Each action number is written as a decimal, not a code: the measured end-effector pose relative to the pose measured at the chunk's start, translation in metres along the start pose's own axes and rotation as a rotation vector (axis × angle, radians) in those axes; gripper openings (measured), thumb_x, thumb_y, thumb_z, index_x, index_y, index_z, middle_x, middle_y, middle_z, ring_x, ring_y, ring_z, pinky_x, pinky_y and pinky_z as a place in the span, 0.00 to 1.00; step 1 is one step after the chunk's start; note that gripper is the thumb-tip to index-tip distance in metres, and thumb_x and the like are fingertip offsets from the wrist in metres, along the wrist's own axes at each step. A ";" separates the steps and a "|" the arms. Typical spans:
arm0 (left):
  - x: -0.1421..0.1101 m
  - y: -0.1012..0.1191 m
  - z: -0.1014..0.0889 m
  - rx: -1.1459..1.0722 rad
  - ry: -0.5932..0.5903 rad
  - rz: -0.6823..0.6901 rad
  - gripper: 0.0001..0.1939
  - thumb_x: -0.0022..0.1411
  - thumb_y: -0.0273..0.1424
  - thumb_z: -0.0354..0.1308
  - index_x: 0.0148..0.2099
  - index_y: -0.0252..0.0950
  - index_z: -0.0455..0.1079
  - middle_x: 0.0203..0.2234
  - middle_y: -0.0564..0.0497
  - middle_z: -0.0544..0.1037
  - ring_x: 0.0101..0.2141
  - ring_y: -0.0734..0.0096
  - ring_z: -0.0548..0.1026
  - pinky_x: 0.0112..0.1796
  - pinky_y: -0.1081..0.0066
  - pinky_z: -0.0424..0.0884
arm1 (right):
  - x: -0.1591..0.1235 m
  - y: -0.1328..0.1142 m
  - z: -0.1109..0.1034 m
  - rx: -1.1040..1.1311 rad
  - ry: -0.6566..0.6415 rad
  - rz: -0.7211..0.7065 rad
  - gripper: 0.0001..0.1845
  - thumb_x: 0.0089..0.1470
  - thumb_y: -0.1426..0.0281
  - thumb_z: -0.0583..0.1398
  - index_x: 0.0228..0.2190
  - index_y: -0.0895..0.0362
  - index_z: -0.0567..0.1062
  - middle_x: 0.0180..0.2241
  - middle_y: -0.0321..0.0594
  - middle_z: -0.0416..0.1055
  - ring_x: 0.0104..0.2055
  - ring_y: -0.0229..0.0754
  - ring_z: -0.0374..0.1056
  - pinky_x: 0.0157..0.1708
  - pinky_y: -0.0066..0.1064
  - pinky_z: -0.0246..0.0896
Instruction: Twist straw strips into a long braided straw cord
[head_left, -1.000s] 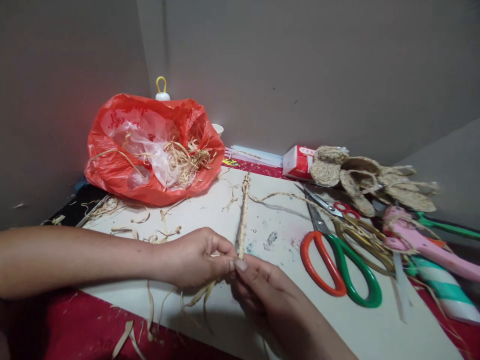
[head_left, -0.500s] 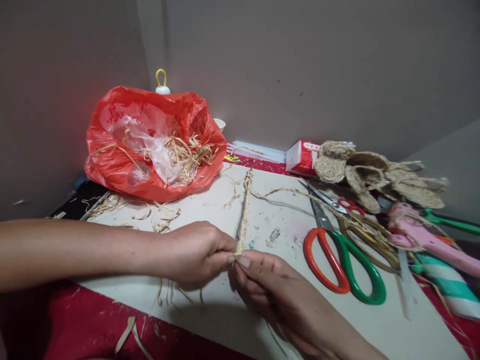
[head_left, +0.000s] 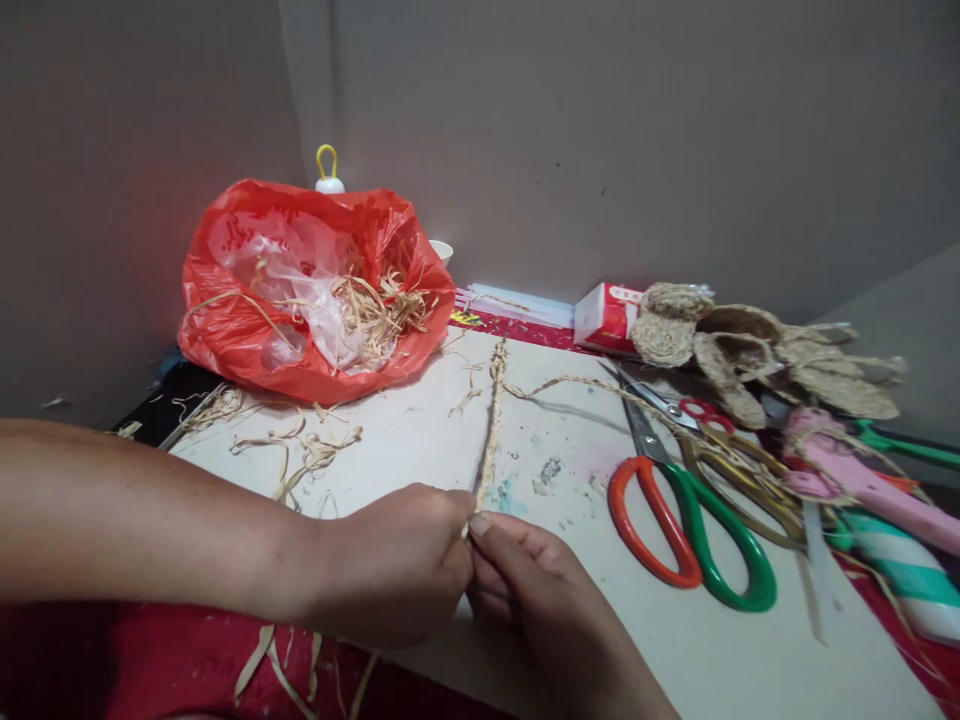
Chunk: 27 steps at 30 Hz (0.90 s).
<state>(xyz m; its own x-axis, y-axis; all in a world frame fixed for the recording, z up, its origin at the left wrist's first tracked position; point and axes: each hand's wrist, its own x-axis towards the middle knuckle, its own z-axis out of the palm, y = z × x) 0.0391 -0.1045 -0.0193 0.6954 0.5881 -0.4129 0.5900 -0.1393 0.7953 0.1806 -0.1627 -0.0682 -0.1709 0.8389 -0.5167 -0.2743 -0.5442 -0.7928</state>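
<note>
A straw-coloured braid point(head_left: 493, 430) runs from the far part of the white board point(head_left: 555, 580) down to my fingers, its near end pinched between both hands. My left hand point(head_left: 405, 560) is closed on that end, knuckles up, with its fingertips mostly hidden. From the right, my right hand point(head_left: 536, 580) pinches the same spot, thumb on top. A thinner braided cord point(head_left: 570, 380) leaves the far end of the braid and runs right. Large scissors point(head_left: 694, 530) with one red and one green handle lie right of my right hand.
At the back left sits a red plastic bag point(head_left: 240, 340) of dry fibre strips. Loose strips point(head_left: 315, 455) lie before it. Woven straw pieces point(head_left: 735, 340), a red-and-white box point(head_left: 604, 318), brass-coloured scissors point(head_left: 742, 480) and a pink tool point(head_left: 855, 475) crowd the right. Walls stand behind.
My left hand and forearm have moved down and turned knuckles up, uncovering loose strips behind the forearm. My right hand has shifted slightly and still pinches the braid's end. The view has moved a little.
</note>
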 end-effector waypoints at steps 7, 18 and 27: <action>0.004 -0.012 0.019 -0.104 0.125 0.058 0.09 0.55 0.29 0.47 0.37 0.33 0.66 0.29 0.50 0.75 0.29 0.72 0.69 0.31 0.75 0.64 | -0.001 -0.001 0.004 0.008 0.057 -0.008 0.21 0.49 0.57 0.60 0.17 0.57 0.61 0.14 0.27 0.49 0.17 0.29 0.40 0.17 0.25 0.35; -0.003 -0.005 -0.017 -0.226 -0.200 -0.180 0.17 0.59 0.43 0.48 0.28 0.35 0.64 0.18 0.54 0.69 0.19 0.76 0.66 0.22 0.77 0.62 | 0.000 -0.004 -0.001 0.118 -0.068 -0.002 0.20 0.50 0.58 0.62 0.20 0.58 0.64 0.14 0.24 0.43 0.17 0.28 0.36 0.17 0.24 0.31; 0.005 -0.022 -0.087 0.103 -0.188 -0.256 0.15 0.60 0.39 0.49 0.26 0.34 0.63 0.16 0.52 0.70 0.16 0.75 0.66 0.22 0.74 0.63 | 0.006 -0.007 -0.016 0.046 -0.164 0.050 0.16 0.54 0.60 0.60 0.27 0.62 0.73 0.12 0.23 0.42 0.16 0.27 0.33 0.16 0.25 0.29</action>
<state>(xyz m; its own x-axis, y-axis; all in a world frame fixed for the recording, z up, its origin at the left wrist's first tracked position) -0.0056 -0.0293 -0.0002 0.5766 0.4588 -0.6761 0.7874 -0.0914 0.6096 0.1965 -0.1539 -0.0715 -0.3367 0.8027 -0.4922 -0.3037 -0.5874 -0.7502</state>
